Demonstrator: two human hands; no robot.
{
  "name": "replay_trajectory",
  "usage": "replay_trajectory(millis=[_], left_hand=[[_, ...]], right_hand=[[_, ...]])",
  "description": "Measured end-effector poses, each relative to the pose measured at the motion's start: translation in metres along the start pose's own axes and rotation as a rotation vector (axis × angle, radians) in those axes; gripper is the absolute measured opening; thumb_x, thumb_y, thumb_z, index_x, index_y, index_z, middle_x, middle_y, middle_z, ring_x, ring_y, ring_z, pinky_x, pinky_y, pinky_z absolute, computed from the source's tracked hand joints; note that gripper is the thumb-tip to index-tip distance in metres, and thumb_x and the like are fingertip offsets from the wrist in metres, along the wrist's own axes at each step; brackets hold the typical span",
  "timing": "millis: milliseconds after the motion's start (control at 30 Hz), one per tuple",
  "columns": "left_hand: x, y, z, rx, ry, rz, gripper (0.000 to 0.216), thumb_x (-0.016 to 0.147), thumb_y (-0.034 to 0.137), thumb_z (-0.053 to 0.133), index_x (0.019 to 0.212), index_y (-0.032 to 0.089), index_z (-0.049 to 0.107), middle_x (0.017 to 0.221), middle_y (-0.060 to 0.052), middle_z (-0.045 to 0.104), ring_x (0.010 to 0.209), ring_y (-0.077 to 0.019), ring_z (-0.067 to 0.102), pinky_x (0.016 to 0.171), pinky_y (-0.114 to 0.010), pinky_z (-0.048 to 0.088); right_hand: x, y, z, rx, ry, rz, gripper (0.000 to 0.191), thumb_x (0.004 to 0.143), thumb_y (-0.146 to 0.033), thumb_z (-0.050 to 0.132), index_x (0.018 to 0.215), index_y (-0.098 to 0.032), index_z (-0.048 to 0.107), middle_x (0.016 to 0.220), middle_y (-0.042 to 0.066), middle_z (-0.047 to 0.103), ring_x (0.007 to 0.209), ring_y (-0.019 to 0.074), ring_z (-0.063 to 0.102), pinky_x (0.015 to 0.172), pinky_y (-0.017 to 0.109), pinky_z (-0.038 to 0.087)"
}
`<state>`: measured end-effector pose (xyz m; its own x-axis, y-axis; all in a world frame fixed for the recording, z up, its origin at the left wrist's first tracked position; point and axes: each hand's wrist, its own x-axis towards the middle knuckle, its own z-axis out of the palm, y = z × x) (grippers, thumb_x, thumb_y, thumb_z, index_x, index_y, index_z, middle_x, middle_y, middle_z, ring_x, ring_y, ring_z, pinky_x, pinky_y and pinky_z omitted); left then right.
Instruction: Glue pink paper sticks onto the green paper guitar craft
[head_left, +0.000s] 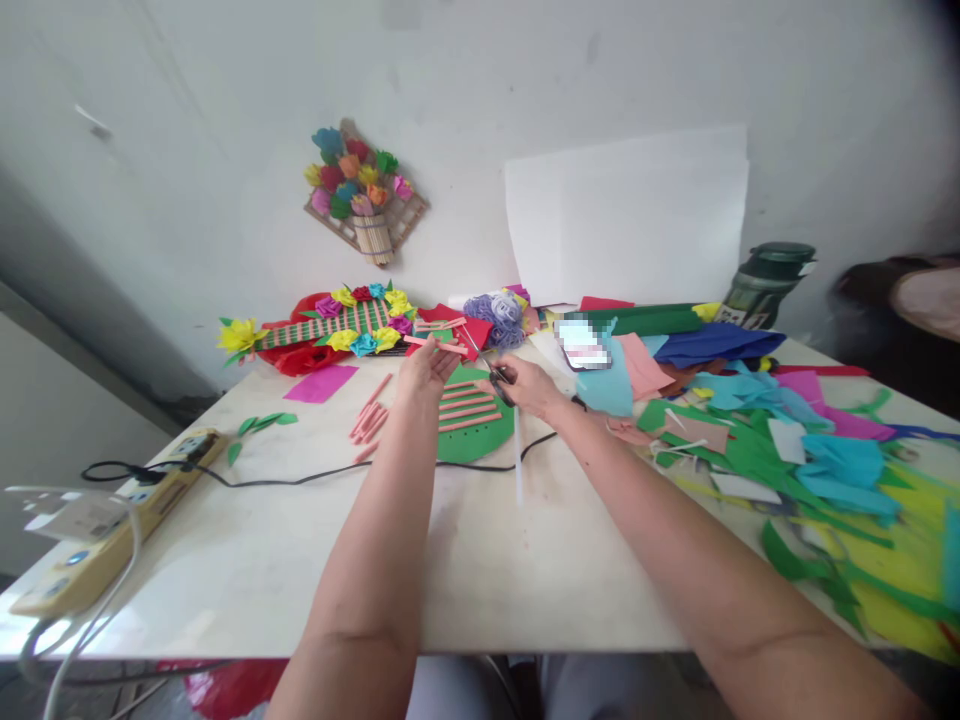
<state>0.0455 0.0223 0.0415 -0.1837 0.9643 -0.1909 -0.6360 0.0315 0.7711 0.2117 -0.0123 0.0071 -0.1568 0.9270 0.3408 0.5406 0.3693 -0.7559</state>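
My left hand [426,368] pinches a pink paper stick [452,348] above the far part of the table. Just right of it, my right hand [523,386] grips scissors [499,382], their blades pointing up and left near that stick. Whether the blades touch it, I cannot tell. Below both hands lies a green paper disc [476,446] with several pink sticks [469,415] in rows across it and small dots near its front edge. More loose pink sticks [369,424] lie left of my left hand. A white stick [518,470] extends below the right hand.
A black cable [300,482] crosses the table from a power strip [120,545]. Paper flowers decorate a lattice piece [322,325] at the back left. A phone [583,345], purple yarn [495,318] and a dark bottle [769,285] stand behind. Coloured paper scraps [832,470] cover the right side.
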Motion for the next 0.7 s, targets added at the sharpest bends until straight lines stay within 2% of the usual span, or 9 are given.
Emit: replay_trajectory(millis=[267,700], left_hand=[[-0.004,-0.002,0.007,-0.074,0.024,-0.08,0.015,0.085,0.022,0.05,0.072,0.014,0.053,0.064,-0.007,0.066,0.068,-0.0178,0.067,0.069,-0.029,0.054],[-0.007,-0.011,0.017,-0.097,0.106,-0.112,0.016,0.087,0.014,0.042,0.074,0.014,0.051,0.056,-0.004,0.063,0.052,-0.0157,0.063,0.067,-0.033,0.054]], right_hand=[[-0.008,-0.003,-0.005,-0.162,-0.013,0.042,0.039,0.07,-0.052,0.057,0.096,-0.024,0.061,0.082,0.002,0.066,0.072,0.0162,0.056,0.06,0.024,0.036],[-0.01,-0.005,0.0,-0.256,-0.021,0.015,0.037,0.073,-0.05,0.055,0.1,-0.025,0.06,0.082,0.002,0.067,0.073,0.0171,0.058,0.06,0.024,0.036]])
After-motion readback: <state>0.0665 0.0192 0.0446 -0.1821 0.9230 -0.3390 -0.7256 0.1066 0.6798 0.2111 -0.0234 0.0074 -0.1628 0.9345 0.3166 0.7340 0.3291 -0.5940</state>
